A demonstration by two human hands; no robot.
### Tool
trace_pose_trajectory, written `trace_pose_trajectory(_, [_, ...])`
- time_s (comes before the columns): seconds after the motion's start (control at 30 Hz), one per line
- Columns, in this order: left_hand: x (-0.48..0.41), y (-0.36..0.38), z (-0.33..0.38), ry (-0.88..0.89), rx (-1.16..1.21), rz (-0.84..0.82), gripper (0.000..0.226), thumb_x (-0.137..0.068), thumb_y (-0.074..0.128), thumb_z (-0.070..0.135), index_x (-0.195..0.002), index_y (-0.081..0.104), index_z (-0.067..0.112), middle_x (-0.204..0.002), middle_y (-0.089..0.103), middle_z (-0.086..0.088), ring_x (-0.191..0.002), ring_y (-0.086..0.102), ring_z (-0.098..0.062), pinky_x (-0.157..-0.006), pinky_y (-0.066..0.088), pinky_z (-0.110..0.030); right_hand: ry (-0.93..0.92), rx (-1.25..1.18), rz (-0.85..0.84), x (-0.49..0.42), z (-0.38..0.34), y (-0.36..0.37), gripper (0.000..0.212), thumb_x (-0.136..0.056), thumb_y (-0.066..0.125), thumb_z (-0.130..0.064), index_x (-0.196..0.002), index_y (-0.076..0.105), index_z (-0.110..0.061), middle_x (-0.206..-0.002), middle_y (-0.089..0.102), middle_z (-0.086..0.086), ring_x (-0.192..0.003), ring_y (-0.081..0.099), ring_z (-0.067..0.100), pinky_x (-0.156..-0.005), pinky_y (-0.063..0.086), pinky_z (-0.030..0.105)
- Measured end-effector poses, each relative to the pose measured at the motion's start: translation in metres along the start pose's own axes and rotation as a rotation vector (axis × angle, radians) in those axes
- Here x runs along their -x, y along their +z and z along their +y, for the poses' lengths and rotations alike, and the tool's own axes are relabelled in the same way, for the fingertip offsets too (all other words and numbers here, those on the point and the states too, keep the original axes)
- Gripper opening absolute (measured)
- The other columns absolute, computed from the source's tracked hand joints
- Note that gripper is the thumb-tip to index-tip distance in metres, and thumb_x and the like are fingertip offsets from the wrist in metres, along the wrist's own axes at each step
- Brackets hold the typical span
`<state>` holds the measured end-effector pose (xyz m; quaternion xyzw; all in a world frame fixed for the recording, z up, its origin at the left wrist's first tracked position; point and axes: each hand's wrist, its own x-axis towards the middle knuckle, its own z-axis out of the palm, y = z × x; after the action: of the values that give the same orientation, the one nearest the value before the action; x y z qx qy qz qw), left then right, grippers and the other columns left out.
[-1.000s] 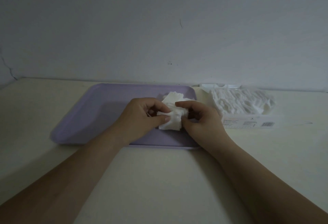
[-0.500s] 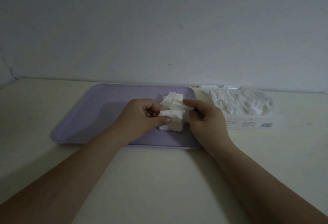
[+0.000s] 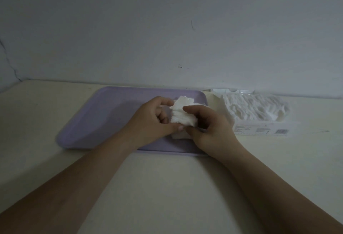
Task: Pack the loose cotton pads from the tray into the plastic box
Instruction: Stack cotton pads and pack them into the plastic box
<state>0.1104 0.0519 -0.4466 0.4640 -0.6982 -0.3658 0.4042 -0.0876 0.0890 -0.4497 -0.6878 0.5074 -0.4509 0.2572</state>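
A: Where do we find the pads?

B: The uneven stack of white square cotton pads (image 3: 182, 116) sits between the two grips, over the near right part of the tray. The left hand (image 3: 154, 120) closes on it from the left, with the thumb along the near edge and the fingers curled at the far side. The right hand (image 3: 211, 128) closes on it from the right, with the forefinger over the top and the thumb low at the front. So we read both grips as narrow, each holding the stack.

A: Does the stack rest on anything?

B: Its lower end reaches down just below the thumbs. We cannot tell whether it touches the tray floor.

A: And under the grips?

B: We see the flat lilac rectangular plastic tray (image 3: 104, 115) with its low rim. Most of its bare floor stretches away to the left of the left grip.

A: What lies on the other side?

B: To the right of the right grip, beside the tray's right rim, stands the long clear plastic box (image 3: 259, 129). It is packed with a ruffled row of white pads (image 3: 254, 106), and we make out a printed label on its near wall.

A: And around all that?

B: Tray and box stand on the cream table (image 3: 167, 187), which meets the plain pale wall (image 3: 167, 20) well behind the grips.
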Motion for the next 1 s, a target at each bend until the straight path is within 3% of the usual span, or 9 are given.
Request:
trace_pose_trajectory(0.17, [0.0,0.0,0.0,0.037,-0.034,-0.099,0.018,-0.083,0.083,0.011,-0.098,0.076,0.019,-0.069,0.057,-0.004,-0.058,0.043,-0.008,-0.057,0.036,-0.025,-0.052,0.174,-0.025,0.001,-0.004,0.003,0.052,-0.089,0.059,-0.003,-0.139,0.057,-0.018,-0.127,0.063,-0.006,-0.11,0.057,0.001,-0.095,0.039,0.006])
trace_pose_trajectory(0.27, [0.0,0.003,0.001,0.023,0.033,-0.066,0.015,-0.083,0.08,0.009,-0.095,0.076,0.018,-0.073,0.066,-0.013,-0.064,0.053,-0.013,-0.064,0.042,-0.031,-0.081,0.23,-0.115,0.002,-0.007,0.008,0.065,-0.087,0.049,-0.005,-0.151,0.041,-0.012,-0.14,0.053,0.005,-0.121,0.05,0.015,-0.099,0.028,0.008])
trace_pose_trajectory(0.33, [0.0,0.005,0.002,0.021,0.056,-0.09,0.017,-0.081,0.079,0.012,-0.096,0.076,0.021,-0.078,0.069,-0.015,-0.07,0.057,-0.016,-0.069,0.046,-0.034,-0.105,0.228,-0.144,0.003,-0.006,0.01,0.07,-0.081,0.044,-0.009,-0.151,0.042,-0.011,-0.138,0.054,0.007,-0.121,0.05,0.017,-0.098,0.028,0.009])
trace_pose_trajectory(0.4, [0.0,0.006,0.005,0.019,0.074,-0.107,0.024,-0.079,0.077,0.017,-0.101,0.075,0.026,-0.078,0.065,-0.007,-0.072,0.055,-0.016,-0.07,0.047,-0.032,-0.081,0.208,-0.051,0.001,-0.002,0.006,0.059,-0.088,0.05,-0.007,-0.147,0.048,-0.013,-0.138,0.058,0.008,-0.122,0.052,0.019,-0.095,0.029,0.009])
trace_pose_trajectory(0.5, [-0.007,0.004,0.005,-0.042,0.021,0.112,0.019,-0.085,0.078,0.018,-0.102,0.073,0.024,-0.081,0.067,-0.001,-0.071,0.058,-0.014,-0.073,0.051,-0.032,-0.05,0.202,0.18,-0.005,0.004,-0.002,0.052,-0.095,0.055,-0.008,-0.145,0.049,-0.016,-0.139,0.059,0.006,-0.124,0.052,0.017,-0.093,0.031,0.013])
trace_pose_trajectory(0.57, [-0.016,0.001,0.0,-0.13,-0.088,0.283,0.006,-0.091,0.075,0.025,-0.095,0.073,0.02,-0.083,0.073,0.0,-0.072,0.065,-0.017,-0.076,0.055,-0.034,-0.004,0.114,0.258,-0.006,0.004,-0.004,0.056,-0.099,0.051,-0.01,-0.153,0.037,-0.016,-0.148,0.049,0.005,-0.133,0.044,0.015,-0.1,0.029,0.016])
trace_pose_trajectory(0.67, [-0.032,0.003,-0.004,-0.193,-0.28,0.227,0.028,-0.091,0.07,0.043,-0.086,0.071,0.016,-0.075,0.069,0.005,-0.072,0.064,-0.018,-0.068,0.049,-0.032,0.009,0.061,0.302,-0.008,0.003,-0.002,0.063,-0.103,0.044,-0.008,-0.16,0.02,-0.017,-0.151,0.037,0.004,-0.13,0.034,0.009,-0.096,0.023,0.013])
trace_pose_trajectory(0.83, [-0.056,0.02,0.008,-0.225,-0.496,0.147,0.051,-0.077,0.066,0.067,-0.062,0.053,0.02,-0.058,0.049,0.001,-0.056,0.047,-0.017,-0.056,0.035,-0.035,-0.004,0.125,0.329,-0.013,0.009,0.0,0.063,-0.103,0.043,-0.006,-0.16,0.019,-0.015,-0.142,0.04,0.011,-0.113,0.041,0.016,-0.083,0.03,0.021])
trace_pose_trajectory(1.0, [-0.056,0.031,0.013,-0.234,-0.448,0.101,0.034,-0.072,0.087,0.042,-0.072,0.067,0.015,-0.069,0.067,0.004,-0.062,0.057,-0.01,-0.056,0.039,-0.029,-0.008,0.142,0.305,-0.014,0.014,0.003,0.064,-0.102,0.044,-0.007,-0.161,0.021,-0.017,-0.141,0.041,0.01,-0.114,0.044,0.019,-0.083,0.032,0.024])
